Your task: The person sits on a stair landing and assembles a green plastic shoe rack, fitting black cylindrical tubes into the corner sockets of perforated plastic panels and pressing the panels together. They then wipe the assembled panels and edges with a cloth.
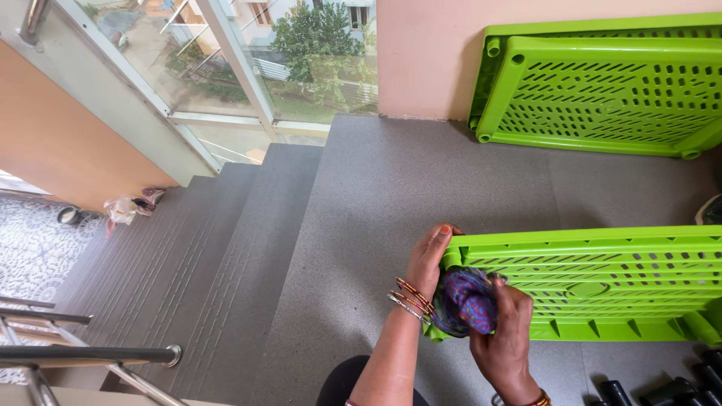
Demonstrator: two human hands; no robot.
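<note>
A bright green slotted plastic panel (602, 282) lies on the grey landing in front of me. My left hand (429, 259), with bangles on the wrist, grips the panel's left corner. My right hand (505, 338) presses a bunched purple and blue patterned cloth (466, 301) against the same corner of the panel.
Two more green slotted panels (602, 90) lean against the peach wall at the back right. Grey stairs (203, 256) go down on the left, with a steel handrail (90, 355) at lower left. Black tube-like parts (677, 387) lie at bottom right. A glass window wall (226, 68) is behind.
</note>
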